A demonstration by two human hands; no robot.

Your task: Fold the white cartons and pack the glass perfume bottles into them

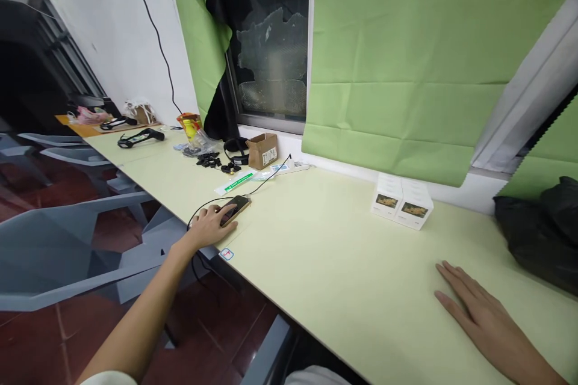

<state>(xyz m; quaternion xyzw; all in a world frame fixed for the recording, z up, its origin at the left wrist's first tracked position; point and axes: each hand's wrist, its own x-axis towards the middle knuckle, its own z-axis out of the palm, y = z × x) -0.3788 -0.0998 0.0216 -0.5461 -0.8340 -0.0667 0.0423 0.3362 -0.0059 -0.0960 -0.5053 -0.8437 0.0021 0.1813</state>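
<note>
My left hand (211,225) reaches out to the left and rests on a smartphone (235,209) that lies flat on the pale yellow-green table (325,258), fingers laid over its near end. A black cable (266,180) runs from the phone toward the window sill. My right hand (474,307) lies flat on the table at the lower right, fingers stretched out and together, holding nothing. Two small white boxes (401,200) stand side by side by the wall, beyond my right hand.
A small cardboard box (262,150), black headphones (235,150), small black parts (214,162) and a white power strip (293,166) sit near the window. A black bag (542,234) lies far right. Grey chairs (67,240) stand left of the table. Green cloth (406,60) covers the wall.
</note>
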